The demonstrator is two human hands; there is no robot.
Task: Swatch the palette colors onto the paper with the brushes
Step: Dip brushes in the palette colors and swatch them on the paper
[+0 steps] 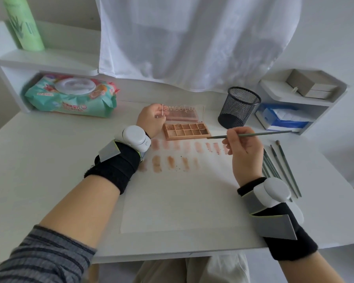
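A: What have you got on the head view?

B: I see the left hand (pixel 150 119) at the far side of the paper (pixel 182 190), fingers curled onto the clear lid (pixel 182 112) of the palette (pixel 187 130), pinching its left edge. The lid stands up, lettering showing through it.

A: And the right?

B: The right hand (pixel 244 152) pinches a thin green brush (pixel 251 134) between fingertips and thumb, held level above the paper. The bristle end points left and sits just beside the palette's near right corner; I can't tell if it touches.

A: Palette position?

B: It lies open on the desk (pixel 49 170) at the paper's far edge, pans in 2 rows, between the 2 hands.

A: Swatches?

B: 2 rows of pinkish-brown strokes (pixel 198 147) on the paper just in front of the palette; the near row is shorter.

A: Anything else?

B: Spare brushes (pixel 282 168) lie on the desk right of the paper, a black mesh cup (pixel 240 107) behind them, and a wipes pack (pixel 72 97) at far left.
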